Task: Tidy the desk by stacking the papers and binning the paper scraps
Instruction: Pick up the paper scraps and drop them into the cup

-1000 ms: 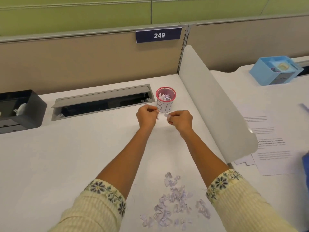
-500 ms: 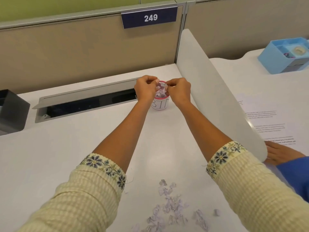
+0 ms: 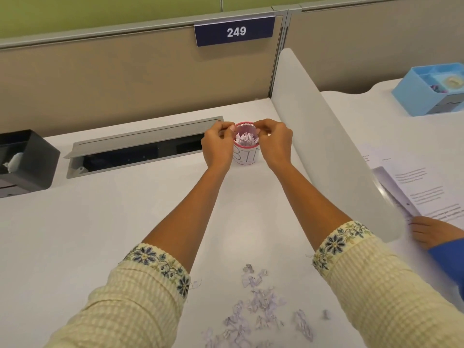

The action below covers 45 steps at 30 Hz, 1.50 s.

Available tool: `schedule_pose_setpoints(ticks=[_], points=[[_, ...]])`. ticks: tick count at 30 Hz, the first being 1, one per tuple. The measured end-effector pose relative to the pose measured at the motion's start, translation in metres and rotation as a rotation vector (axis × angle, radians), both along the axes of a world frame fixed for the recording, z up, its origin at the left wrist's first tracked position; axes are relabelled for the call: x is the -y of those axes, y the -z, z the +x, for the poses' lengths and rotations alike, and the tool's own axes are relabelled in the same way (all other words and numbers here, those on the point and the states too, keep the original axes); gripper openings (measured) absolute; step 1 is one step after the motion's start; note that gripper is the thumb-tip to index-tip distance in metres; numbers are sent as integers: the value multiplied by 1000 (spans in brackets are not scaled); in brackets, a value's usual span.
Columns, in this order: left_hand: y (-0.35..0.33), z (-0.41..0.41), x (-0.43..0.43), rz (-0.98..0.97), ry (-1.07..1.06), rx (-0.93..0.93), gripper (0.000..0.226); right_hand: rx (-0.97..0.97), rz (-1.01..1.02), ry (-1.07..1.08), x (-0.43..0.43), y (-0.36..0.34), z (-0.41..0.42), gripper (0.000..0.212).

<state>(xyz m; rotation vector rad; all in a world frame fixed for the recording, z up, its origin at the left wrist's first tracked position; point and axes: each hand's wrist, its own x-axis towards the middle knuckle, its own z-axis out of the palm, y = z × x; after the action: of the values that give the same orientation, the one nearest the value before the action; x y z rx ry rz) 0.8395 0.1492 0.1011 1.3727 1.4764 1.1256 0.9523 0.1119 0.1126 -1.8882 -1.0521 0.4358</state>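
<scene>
A small pink-rimmed cup marked BIN stands at the back of the white desk, with purple-white paper scraps inside it. My left hand is at the cup's left rim and my right hand at its right rim. Both have fingertips pinched together, and no scrap shows between them. A loose pile of paper scraps lies on the desk near me, between my sleeves.
A grey cable slot runs left of the cup and a black organizer sits at far left. A white divider borders the right. Beyond it lie printed papers, a blue box and another person's hand.
Both hands rose from in front of the cup to over its mouth, then parted slightly to its rim. The small scraps pinched in them earlier are no longer visible.
</scene>
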Motion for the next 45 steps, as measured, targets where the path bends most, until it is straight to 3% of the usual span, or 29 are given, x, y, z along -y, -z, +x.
schedule_pose_setpoints(ticks=[13,21,27,37,45], points=[[59,-102,81,-100,-59,-303,15,30,-98,27,71,28,-45,20],[89,-166,129,15,138,-610,26,191,-426,-124,122,69,-86,30],[101,-207,155,89,352,-758,43,361,-509,-233,153,85,-124,40],[104,-250,188,153,483,-915,49,488,-491,-302,197,95,-193,45],[102,-280,214,126,479,-911,46,403,-346,-455,252,106,-245,37]])
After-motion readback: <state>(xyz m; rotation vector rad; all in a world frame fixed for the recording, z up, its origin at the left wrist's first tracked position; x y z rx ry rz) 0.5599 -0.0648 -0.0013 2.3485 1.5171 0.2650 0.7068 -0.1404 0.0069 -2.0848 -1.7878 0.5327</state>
